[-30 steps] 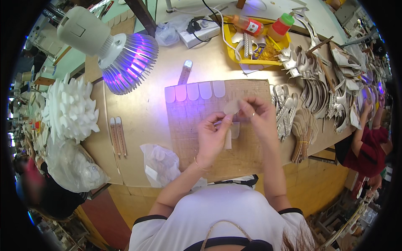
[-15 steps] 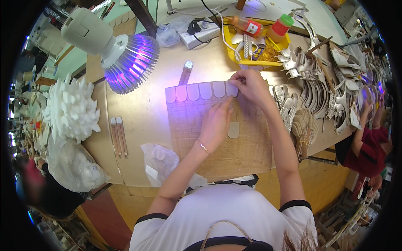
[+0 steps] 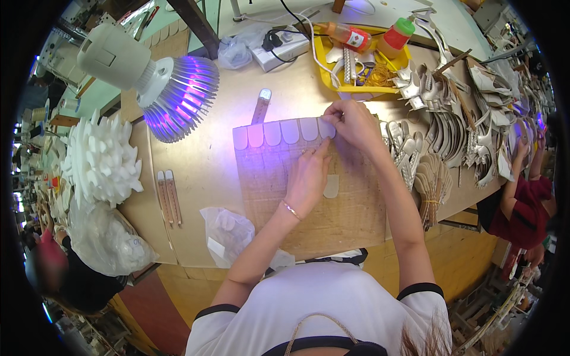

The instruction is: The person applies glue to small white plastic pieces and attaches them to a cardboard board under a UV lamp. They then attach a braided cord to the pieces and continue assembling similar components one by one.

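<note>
Pale end tab (image 3: 327, 127) under right hand (image 3: 356, 121)

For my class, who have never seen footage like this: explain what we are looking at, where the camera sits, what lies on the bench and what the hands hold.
There is no machine here: a person works with two bare hands. The one picture comes from a wide fisheye camera worn on the person's head, looking down, so straight edges bend near the rim.

The wooden workbench carries a ridged brown board with a row of pale rounded tabs along its top edge. The right hand pinches the tab at the row's right end; the left hand presses on the board just below. One loose tab lies beside the left hand.

Around them: a lamp glowing violet, a yellow tray with bottles, white foam shapes, a clear plastic bag and stacks of pale cut pieces.
</note>
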The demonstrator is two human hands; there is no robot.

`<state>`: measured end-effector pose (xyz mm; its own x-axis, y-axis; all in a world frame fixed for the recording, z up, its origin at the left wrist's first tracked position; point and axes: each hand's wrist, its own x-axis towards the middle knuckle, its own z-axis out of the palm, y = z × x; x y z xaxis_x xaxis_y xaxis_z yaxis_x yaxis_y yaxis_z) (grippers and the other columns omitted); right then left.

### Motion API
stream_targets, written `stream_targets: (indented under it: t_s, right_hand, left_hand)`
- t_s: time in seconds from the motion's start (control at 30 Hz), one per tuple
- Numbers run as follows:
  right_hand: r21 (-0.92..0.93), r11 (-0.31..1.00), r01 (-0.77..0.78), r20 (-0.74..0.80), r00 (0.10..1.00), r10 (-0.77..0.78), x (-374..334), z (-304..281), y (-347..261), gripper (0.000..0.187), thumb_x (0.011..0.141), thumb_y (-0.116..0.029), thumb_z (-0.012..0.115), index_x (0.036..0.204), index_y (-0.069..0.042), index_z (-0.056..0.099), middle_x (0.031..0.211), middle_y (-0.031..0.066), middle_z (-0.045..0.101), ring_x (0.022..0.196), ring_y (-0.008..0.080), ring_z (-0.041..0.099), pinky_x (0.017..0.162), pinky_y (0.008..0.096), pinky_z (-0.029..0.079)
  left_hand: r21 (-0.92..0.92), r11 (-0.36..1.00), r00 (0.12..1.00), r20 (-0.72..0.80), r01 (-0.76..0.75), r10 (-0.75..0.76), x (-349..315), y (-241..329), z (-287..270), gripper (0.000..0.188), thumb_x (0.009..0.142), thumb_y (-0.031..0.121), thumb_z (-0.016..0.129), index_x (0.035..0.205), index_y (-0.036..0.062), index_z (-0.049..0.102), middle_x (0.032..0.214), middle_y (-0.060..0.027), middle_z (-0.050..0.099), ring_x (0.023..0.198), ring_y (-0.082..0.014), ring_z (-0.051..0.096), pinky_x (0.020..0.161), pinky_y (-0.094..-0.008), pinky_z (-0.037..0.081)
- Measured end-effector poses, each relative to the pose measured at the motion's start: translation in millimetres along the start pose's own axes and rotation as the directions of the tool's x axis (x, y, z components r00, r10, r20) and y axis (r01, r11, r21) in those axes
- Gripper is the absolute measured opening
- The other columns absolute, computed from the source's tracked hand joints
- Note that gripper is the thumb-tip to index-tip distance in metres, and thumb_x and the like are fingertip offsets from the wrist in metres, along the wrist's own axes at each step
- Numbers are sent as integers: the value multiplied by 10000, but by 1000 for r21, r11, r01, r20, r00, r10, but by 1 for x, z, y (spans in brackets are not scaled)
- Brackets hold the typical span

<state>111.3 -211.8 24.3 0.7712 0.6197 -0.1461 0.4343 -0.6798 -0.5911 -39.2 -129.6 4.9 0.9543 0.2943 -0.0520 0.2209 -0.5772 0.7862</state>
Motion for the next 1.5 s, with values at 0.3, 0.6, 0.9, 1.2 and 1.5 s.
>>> stream_targets:
  t_s: [0.3, 0.6, 0.9, 1.2, 1.5]
  right_hand:
    - [-33, 998, 49, -173, 983, -54, -7, 22, 7, 173, 827, -199, 722, 869, -46, 653, 843, 128, 577, 785, 294, 614, 710, 395, 483]
    - [332, 942, 48, -306, 950, 59, -67, -1, -8, 210, 860, -177, 729, 962, -16, 640, 829, 66, 626, 682, 143, 593, 624, 275, 466]
    - [828, 557, -62, 10, 995, 96, -135, 3, -43, 176, 878, -144, 724, 939, 10, 665, 764, -8, 640, 666, 47, 555, 593, 189, 437]
    - [913, 407, 23, -97, 982, 162, -133, -8, -36, 122, 885, -64, 694, 970, 21, 669, 819, 33, 661, 708, 83, 604, 607, 211, 480]
    - [465, 822, 328, -295, 933, -206, -133, -21, -23, 199, 782, 49, 707, 958, -41, 722, 1006, 86, 657, 905, 196, 671, 769, 310, 551]
  left_hand:
    - [17, 1000, 1000, 20, -11, 11, 3, 0, 0, 391, 902, 71, 574, 1284, -11, 558, 937, -273, 625, 831, -431, 620, 714, -484, 498]
    - [-736, 665, 935, -133, 129, -328, -2, 7, -21, 276, 982, 184, 584, 1185, 1, 619, 778, -1, 612, 669, -37, 489, 597, -217, 424]
    - [-774, 633, 937, -241, -27, -254, -13, 39, -21, 240, 1023, 204, 506, 1084, 11, 637, 734, 16, 555, 637, -38, 475, 559, -189, 387]
    - [-886, 426, 970, 95, 185, -224, -27, 23, -38, 404, 1045, 350, 436, 1057, 1, 639, 702, 21, 549, 555, -25, 450, 522, -193, 374]
    - [-864, 274, 904, 423, 423, -62, -39, 18, -54, 312, 1008, 278, 536, 1136, 5, 616, 780, -22, 640, 532, 0, 489, 431, -145, 328]
